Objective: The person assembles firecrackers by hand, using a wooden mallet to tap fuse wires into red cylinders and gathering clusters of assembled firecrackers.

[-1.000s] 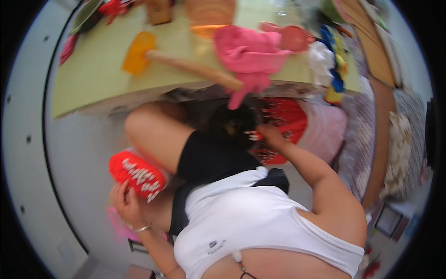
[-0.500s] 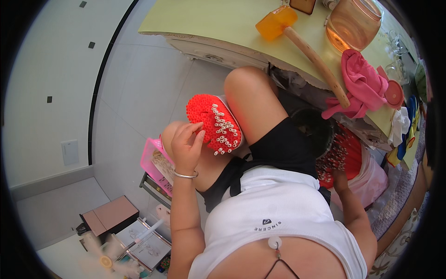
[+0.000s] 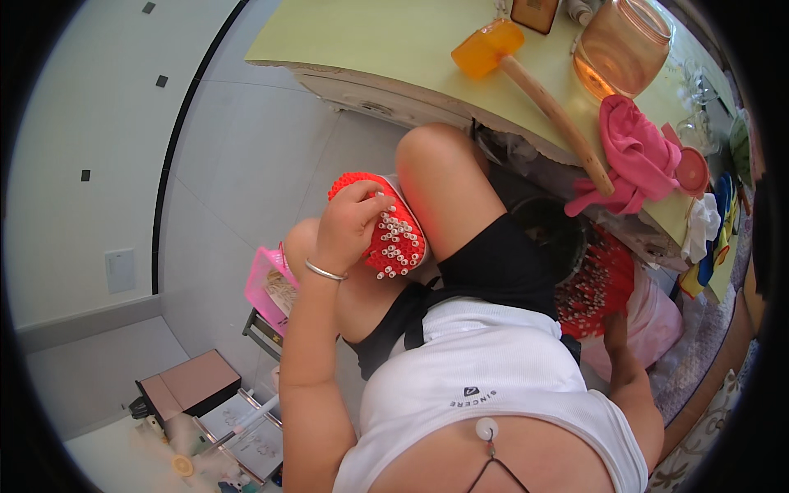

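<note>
Between my bent knees rests a tightly packed bundle of thin red sticks (image 3: 386, 246), edged with a pale band on its right side. Several white-ended sticks (image 3: 397, 232) stand up from its right part. My left hand (image 3: 355, 215) lies over the top of the bundle, thumb and fingers drawn together at the upper white ends; whatever the pinch holds is too small to make out. Down at my right side, my right hand (image 3: 615, 324) reaches to a heap of loose red sticks with pale ends (image 3: 588, 300). Its fingers are mostly hidden there.
A yellow-green table (image 3: 394, 37) ahead carries an orange-headed mallet (image 3: 489, 48), an amber jar (image 3: 622, 49) and a pink cloth (image 3: 629, 148). Beneath it stands a dark round container (image 3: 549, 234). A pink basket (image 3: 267, 283) is beside my left knee; pink fabric (image 3: 653, 329) surrounds the heap.
My left hand has moved right and up across the bundle, from its left edge to the upper white ends. My right hand has shifted slightly right at the heap.
</note>
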`<act>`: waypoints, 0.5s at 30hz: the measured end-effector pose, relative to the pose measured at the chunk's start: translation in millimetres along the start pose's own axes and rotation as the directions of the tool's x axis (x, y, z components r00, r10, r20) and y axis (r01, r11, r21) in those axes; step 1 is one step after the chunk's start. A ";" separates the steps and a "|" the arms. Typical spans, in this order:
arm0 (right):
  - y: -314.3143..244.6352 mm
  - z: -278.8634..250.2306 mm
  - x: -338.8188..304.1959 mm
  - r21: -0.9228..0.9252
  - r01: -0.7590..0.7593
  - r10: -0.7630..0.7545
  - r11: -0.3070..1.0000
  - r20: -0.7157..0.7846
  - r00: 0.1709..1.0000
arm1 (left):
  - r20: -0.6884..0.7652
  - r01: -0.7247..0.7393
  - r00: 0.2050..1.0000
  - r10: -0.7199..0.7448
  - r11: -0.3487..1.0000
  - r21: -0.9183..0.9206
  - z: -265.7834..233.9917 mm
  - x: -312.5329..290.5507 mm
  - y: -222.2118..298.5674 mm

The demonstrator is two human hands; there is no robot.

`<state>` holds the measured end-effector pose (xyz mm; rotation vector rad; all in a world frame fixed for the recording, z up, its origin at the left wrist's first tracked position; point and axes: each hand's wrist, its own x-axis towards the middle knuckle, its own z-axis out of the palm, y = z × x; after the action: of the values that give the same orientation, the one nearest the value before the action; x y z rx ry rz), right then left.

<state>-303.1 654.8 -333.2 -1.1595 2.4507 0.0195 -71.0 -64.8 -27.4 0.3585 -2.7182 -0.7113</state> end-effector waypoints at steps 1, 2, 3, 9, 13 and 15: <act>0.0 2.7 -6.3 -0.032 0.008 -0.008 0.999 -0.014 1.000 | 0.044 -0.022 0.999 0.022 1.000 -0.008 -2.7 5.2 -1.6; 0.1 9.2 -9.9 -0.066 0.021 -0.022 0.998 -0.024 0.999 | 0.086 -0.037 0.996 0.038 0.999 -0.016 -7.9 7.1 -1.5; 2.1 14.2 -11.8 -0.099 0.034 -0.038 0.994 -0.034 0.999 | 0.129 -0.051 0.990 0.054 0.998 -0.025 -11.9 8.0 -2.6; -44.5 -30.7 31.7 -0.045 0.060 -0.067 0.997 -0.188 0.980 | 0.260 -0.203 0.947 0.190 0.979 0.024 -15.2 19.5 -2.6; -53.6 -71.6 95.9 -0.103 -0.165 0.185 0.981 0.229 0.956 | 0.146 -0.223 0.964 0.223 0.975 -0.020 -11.4 10.3 -9.1; -134.7 -165.0 135.5 0.076 -0.140 0.129 0.987 0.130 0.983 | 0.120 -0.193 0.973 0.196 0.981 -0.034 -12.6 4.2 -8.1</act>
<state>-340.4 436.2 -212.8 -0.9268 2.3904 0.0275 -69.1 -78.4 -20.1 0.0420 -2.8075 -0.7291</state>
